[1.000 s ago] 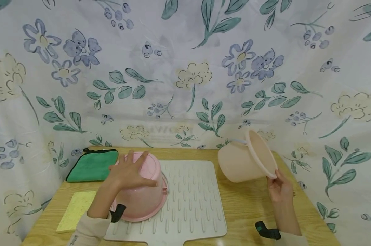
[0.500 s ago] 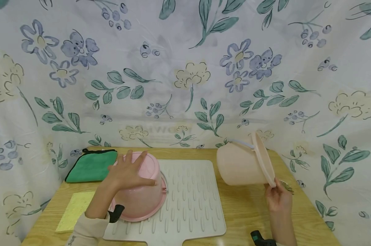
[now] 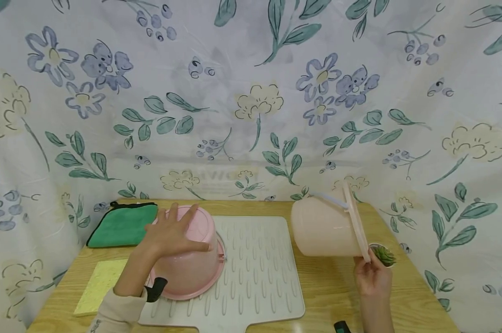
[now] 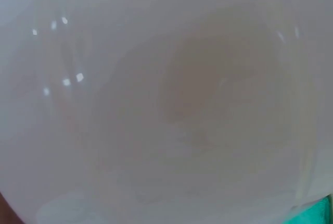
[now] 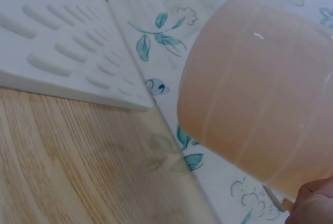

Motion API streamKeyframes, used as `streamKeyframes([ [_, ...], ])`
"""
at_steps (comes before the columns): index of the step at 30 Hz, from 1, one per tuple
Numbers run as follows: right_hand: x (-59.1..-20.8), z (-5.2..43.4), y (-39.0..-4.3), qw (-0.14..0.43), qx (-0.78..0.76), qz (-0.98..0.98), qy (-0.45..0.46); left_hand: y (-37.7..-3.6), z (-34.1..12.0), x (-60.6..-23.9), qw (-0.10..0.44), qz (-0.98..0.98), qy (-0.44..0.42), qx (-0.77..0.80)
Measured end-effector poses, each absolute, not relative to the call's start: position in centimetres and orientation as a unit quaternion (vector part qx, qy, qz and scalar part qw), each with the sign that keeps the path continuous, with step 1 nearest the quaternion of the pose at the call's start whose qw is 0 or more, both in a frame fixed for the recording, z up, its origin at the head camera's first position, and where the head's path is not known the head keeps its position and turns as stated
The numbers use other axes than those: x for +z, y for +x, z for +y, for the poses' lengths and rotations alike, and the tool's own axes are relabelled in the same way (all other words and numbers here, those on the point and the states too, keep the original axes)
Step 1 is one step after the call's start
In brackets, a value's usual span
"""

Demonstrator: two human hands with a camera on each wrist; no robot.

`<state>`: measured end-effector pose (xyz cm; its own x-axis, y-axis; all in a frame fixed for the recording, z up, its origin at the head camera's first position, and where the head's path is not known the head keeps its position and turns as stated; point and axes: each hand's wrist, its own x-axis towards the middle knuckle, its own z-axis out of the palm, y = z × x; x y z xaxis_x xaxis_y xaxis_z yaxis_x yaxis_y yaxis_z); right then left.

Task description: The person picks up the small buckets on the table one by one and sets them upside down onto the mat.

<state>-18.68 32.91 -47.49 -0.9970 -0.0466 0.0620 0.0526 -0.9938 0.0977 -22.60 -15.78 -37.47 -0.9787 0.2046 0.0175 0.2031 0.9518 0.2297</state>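
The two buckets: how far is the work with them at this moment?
Done, it seems: the pink bucket stands upside down on the white mat, with the left hand resting flat on its bottom. In hand: the right hand holds the peach bucket by its rim, tipped on its side above the table. Left: this bucket is not yet on the mat, where free space shows beside the pink one.
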Motion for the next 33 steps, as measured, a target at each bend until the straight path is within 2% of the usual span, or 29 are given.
streamKeyframes([
  [15, -48.5, 31.7, -17.4, 0.049, -0.993, -0.102, -0.042, -22.3, -15.8, -37.8, -0.014, 0.987, 0.108, 0.122],
  [22, -49.3, 31.1, -17.3, 0.068, -0.987, -0.121, -0.077, -22.0, -15.9, -39.0, -0.080, 0.982, 0.112, 0.130],
  [29, -49.7, 30.4, -17.6, 0.117, -0.975, -0.124, -0.142, -21.0, -15.1, -39.4, -0.199, 0.963, 0.107, 0.150],
  [33, -49.8, 30.0, -17.5, 0.147, -0.967, -0.136, -0.154, -20.2, -14.4, -39.5, -0.239, 0.952, 0.113, 0.155],
])
